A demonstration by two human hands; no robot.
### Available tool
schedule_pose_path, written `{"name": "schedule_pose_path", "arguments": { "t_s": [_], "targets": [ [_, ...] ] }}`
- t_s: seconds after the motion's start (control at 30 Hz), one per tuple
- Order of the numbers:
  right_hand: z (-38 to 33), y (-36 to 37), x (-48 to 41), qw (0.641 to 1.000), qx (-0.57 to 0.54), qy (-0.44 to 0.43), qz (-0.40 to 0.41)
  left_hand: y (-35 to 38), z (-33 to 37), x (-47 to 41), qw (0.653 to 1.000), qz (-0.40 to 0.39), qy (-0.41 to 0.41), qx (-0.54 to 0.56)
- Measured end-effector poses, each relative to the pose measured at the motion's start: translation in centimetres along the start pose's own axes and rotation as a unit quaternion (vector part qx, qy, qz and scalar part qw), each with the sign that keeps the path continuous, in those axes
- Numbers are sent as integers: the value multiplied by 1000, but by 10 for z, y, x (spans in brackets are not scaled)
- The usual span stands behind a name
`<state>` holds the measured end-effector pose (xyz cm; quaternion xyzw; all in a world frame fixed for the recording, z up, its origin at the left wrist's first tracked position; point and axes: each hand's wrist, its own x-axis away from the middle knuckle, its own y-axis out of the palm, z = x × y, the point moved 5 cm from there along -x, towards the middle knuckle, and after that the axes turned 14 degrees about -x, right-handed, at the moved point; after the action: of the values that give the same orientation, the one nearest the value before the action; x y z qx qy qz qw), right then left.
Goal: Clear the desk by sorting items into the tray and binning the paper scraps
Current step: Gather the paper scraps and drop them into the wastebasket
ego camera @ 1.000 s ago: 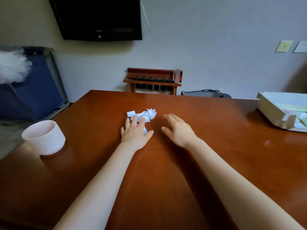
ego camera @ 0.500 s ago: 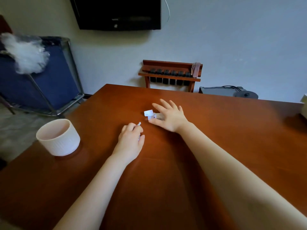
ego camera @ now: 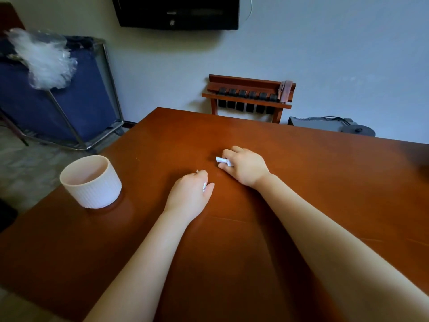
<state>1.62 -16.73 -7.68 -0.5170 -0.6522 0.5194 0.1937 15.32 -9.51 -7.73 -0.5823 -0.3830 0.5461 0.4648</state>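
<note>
Head view: brown wooden desk fills the frame — left hand and right hand at centre, each curled around white paper scraps; white ribbed bin left, grey wall behind.

surface: brown wooden tabletop, glossy | on it: white ribbed bin, upright, open top, well to the left of my left grip | both my grips rest on the wood, right grip just beyond the left, each closed over white paper scraps
</note>
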Motion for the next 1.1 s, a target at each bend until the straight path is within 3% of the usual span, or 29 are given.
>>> {"name": "schedule_pose_path", "arguments": {
  "t_s": [0.2, 0.5, 0.8, 1.1],
  "targets": [
    [-3, -10, 22, 999, -19, 37, 18, -7, -2, 6, 997, -3, -22, 74],
    [-13, -73, 76, 934, -303, 152, 110, -36, 13, 17, 961, 46, -69, 262],
    [-21, -122, 171, 874, -378, 211, 221, -70, 80, 54, 943, 60, -19, 327],
    [-16, -179, 270, 839, -363, 227, 335, -106, 167, 98, 917, 76, 57, 388]
  ]
}}
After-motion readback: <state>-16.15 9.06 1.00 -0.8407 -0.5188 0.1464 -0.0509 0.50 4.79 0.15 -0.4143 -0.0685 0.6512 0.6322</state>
